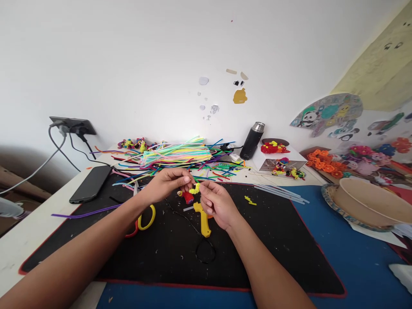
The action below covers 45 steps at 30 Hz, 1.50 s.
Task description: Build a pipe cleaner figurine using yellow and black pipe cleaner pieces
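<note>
A small yellow fuzzy piece [194,189] is pinched between both hands above the black mat [167,257]. My left hand [172,184] has thumb and forefinger pressed together at its left side. At its right side, my right hand [217,201] grips it with curled fingers. Just beneath the hands lies a small red figure [187,197], partly covered. The yellow glue gun [203,219] rests on the mat below them, its cable looping downward. Scissors [147,218] with yellow and red handles lie under my left forearm.
Colourful pipe cleaners [177,155] are heaped along the wall. A phone [91,184] lies at left. A black bottle [252,140] leans behind, near a white box [289,156]. Glue sticks [281,193], yellow bits [250,201] and a large bowl [373,201] are at right.
</note>
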### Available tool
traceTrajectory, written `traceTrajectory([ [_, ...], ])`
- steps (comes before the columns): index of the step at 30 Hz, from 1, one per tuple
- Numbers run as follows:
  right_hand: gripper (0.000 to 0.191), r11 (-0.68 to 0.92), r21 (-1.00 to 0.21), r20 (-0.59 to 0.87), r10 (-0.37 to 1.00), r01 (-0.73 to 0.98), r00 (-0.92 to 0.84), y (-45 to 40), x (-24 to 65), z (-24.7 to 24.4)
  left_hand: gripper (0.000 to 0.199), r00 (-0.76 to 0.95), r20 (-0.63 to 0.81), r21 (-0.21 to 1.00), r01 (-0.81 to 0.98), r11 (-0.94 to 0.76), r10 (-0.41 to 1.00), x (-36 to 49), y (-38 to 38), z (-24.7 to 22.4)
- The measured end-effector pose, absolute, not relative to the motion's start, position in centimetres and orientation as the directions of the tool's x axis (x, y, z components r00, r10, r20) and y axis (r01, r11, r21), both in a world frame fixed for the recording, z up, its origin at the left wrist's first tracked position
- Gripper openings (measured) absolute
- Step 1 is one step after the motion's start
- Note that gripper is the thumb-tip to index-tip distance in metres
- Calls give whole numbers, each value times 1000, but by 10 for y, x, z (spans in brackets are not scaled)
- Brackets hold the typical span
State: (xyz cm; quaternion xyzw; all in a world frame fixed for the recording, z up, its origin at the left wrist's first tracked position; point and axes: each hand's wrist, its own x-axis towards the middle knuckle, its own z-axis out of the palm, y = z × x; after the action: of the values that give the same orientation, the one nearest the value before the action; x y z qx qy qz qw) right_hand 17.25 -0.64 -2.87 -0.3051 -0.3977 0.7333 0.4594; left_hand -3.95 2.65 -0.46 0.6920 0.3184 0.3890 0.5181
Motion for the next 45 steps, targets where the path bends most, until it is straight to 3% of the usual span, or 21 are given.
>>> traceTrajectory([
  [9,45,-282,-854,-79,901,-437,-427,-8,173,-24,26,557,298,893,125,-433,776,-32,20,0],
  [17,49,-296,-847,-89,897,-441,-432,-7,173,-26,21,510,356,827,218,-518,783,-32,17,1],
  [28,51,-265,-857,-57,901,-442,-429,-7,173,-28,7,410,621,483,471,-738,668,-31,14,-3],
  [45,49,-279,-883,-111,905,-377,-410,-7,172,-29,12,517,502,479,502,-720,694,-36,17,-1],
])
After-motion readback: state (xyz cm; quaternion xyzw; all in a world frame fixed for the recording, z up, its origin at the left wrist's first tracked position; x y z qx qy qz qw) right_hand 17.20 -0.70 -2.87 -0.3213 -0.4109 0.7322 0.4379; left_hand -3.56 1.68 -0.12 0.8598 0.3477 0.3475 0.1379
